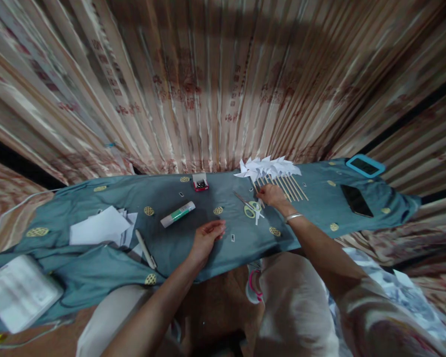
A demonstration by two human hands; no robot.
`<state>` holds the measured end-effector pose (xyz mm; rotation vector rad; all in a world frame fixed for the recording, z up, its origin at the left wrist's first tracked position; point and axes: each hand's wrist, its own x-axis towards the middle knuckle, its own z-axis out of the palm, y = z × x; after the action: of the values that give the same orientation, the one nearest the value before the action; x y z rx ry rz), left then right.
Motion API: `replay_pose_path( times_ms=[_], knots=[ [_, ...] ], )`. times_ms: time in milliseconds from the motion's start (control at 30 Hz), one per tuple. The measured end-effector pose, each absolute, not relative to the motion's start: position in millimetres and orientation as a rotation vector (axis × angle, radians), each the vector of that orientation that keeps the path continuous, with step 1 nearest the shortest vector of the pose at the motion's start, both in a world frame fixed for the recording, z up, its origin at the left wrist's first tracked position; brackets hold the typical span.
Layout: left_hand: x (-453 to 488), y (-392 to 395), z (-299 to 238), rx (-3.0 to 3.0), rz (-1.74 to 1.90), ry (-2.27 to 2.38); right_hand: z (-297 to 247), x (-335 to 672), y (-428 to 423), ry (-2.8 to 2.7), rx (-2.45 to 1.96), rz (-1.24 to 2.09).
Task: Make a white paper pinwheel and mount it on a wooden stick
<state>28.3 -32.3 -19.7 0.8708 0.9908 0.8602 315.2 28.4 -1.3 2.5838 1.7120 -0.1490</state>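
A row of white paper pinwheels (268, 167) on wooden sticks (293, 187) lies on the teal cloth (178, 248). My right hand (273, 195) reaches to the lower ends of the leftmost sticks, fingers curled round something I cannot make out. Green-handled scissors (250, 207) lie just left of that hand. My left hand (207, 237) rests on the cloth in the middle, fingers loosely bent and empty, near a small white tag. A glue stick (178, 214) lies to its upper left.
White paper sheets (98, 228) and a pen (145, 249) lie at the left, a white box (18, 291) at the far left edge. A small red stapler box (200, 184) sits at the back. A dark phone (356, 200) and a blue-cased device (365, 165) lie right. Curtains hang behind.
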Motion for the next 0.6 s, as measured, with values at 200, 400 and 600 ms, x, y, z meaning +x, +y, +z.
replay_pose_path(
  times_ms=[200,400,600],
  knots=[
    [27.9,-32.0,-31.1,1.081,0.864,1.029,-7.0,327.7,19.8,1.737,2.633,-0.120],
    [18.1,-36.5,-43.0,1.755,0.775,0.946,11.4,406.8,-42.3,1.490,2.892,0.051],
    [12.8,-36.6,-55.8,2.022,0.699,0.923,4.6,522.6,-120.8,0.903,3.130,0.402]
  ],
)
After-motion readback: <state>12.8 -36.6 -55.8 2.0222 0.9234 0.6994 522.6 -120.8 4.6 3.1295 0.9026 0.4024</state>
